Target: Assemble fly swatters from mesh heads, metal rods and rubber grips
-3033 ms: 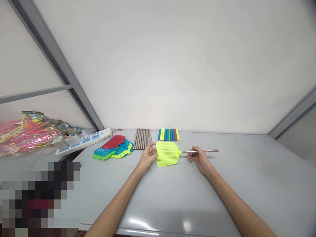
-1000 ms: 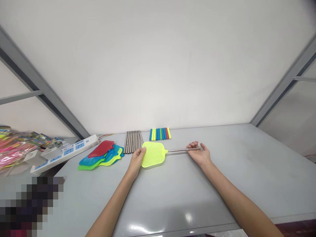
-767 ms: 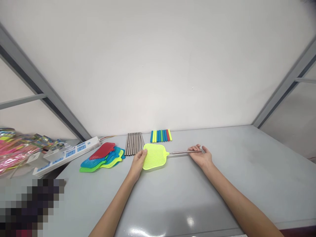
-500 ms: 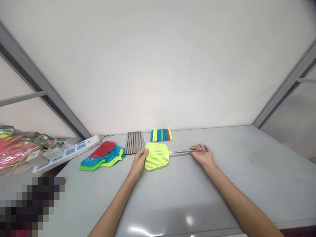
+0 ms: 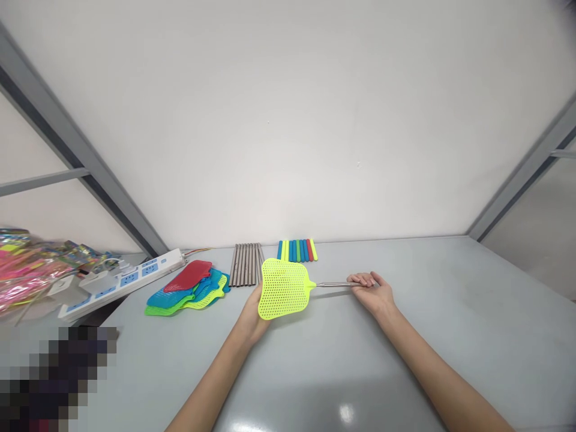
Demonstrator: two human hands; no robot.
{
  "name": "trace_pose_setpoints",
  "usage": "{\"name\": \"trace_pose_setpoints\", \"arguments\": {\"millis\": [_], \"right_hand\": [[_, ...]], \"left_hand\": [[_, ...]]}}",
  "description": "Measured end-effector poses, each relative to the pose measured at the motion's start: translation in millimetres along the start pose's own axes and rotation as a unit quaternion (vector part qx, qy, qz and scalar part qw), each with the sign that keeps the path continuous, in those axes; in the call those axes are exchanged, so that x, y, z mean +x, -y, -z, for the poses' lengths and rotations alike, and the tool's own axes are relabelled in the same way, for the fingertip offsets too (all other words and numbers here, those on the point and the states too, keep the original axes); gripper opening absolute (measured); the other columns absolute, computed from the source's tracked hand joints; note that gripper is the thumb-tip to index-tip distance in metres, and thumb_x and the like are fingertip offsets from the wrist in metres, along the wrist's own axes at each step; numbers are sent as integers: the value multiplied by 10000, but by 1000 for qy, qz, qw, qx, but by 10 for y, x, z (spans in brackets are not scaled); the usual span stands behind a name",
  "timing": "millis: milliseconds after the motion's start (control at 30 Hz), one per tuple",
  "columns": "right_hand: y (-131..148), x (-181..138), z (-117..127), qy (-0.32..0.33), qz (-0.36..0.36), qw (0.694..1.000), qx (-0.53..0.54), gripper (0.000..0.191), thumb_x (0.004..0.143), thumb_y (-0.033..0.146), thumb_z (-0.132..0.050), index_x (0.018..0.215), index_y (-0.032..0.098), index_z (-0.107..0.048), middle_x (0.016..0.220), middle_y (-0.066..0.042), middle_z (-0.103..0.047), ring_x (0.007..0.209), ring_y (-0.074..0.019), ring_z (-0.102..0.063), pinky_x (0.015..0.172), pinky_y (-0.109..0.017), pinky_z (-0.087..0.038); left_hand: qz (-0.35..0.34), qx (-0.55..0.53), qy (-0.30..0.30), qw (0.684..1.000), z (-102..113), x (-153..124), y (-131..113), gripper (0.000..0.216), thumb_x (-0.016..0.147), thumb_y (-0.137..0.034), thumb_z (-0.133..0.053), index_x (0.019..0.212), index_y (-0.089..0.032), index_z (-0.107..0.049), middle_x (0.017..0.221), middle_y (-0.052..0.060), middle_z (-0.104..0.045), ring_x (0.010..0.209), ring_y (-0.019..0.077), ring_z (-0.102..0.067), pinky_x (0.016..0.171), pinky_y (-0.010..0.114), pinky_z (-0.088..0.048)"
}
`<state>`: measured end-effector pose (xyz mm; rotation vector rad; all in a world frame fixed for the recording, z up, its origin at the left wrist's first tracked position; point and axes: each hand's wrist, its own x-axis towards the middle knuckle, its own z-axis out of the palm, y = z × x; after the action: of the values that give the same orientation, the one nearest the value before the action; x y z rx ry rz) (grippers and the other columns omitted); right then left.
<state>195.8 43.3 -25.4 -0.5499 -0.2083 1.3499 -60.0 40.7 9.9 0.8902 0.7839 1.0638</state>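
I hold a yellow-green fly swatter head [image 5: 283, 289] fitted on a thin metal rod [image 5: 333, 284] over a grey table [image 5: 342, 354]. My left hand [image 5: 253, 311] grips the head's left edge from behind and is mostly hidden by it. My right hand [image 5: 373, 291] is closed around the rod's far end. The head is tilted up toward me.
A pile of red, blue, green and yellow swatter heads [image 5: 191, 285] lies to the left. Behind are a row of metal rods [image 5: 246, 272] and several coloured handle grips [image 5: 297, 250]. A white power strip [image 5: 121, 282] and pink packaged items [image 5: 31, 270] sit further left.
The visible rod between head and right hand has grown shorter. The swatter head has tipped up from lying flat to facing me, and my left hand has gone behind it.
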Motion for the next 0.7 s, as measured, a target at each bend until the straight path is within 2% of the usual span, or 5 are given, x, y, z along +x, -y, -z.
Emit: {"name": "trace_pose_setpoints", "arguments": {"millis": [100,167,333,567,700], "right_hand": [[31,15,8,-2,3,1000,10,282,719,128,-270,480,188,-134,451,45,-170,373,-100,-252,453,-312,-315],[49,25,10,-4,6,1000,15,290,721,147,-289,479,191,-136,446,47,-173,367,-100,-248,442,-310,-309],[52,10,-12,-4,4,1000,23,318,734,176,-324,480,193,-133,430,51,-169,356,-94,-230,414,-289,-291],[82,-24,-10,-16,-5,998,62,303,777,211,-179,484,173,-112,394,41,-155,339,-84,-209,391,-246,-264],[92,-35,-12,-13,0,997,81,303,784,223,-174,492,170,-112,387,42,-150,341,-79,-201,392,-231,-264]], "left_hand": [[15,-18,-1,1000,13,2,-62,510,727,-581,-361,881,-171,-622,798,88,-658,848,270,-579,692,378,-450],[31,-22,-3,999,2,2,-71,470,736,-546,-396,913,-168,-613,790,88,-660,857,265,-580,710,371,-449],[91,-9,-25,995,-62,-15,47,308,704,-329,-578,964,-163,-578,903,95,-647,868,244,-587,725,331,-467],[134,-33,-64,988,-127,-55,212,335,691,-315,-599,963,-123,-562,937,137,-634,844,240,-603,729,331,-485],[173,-57,-90,979,-161,-57,250,341,695,-310,-594,966,-108,-549,912,147,-641,816,244,-614,722,340,-492]]}}
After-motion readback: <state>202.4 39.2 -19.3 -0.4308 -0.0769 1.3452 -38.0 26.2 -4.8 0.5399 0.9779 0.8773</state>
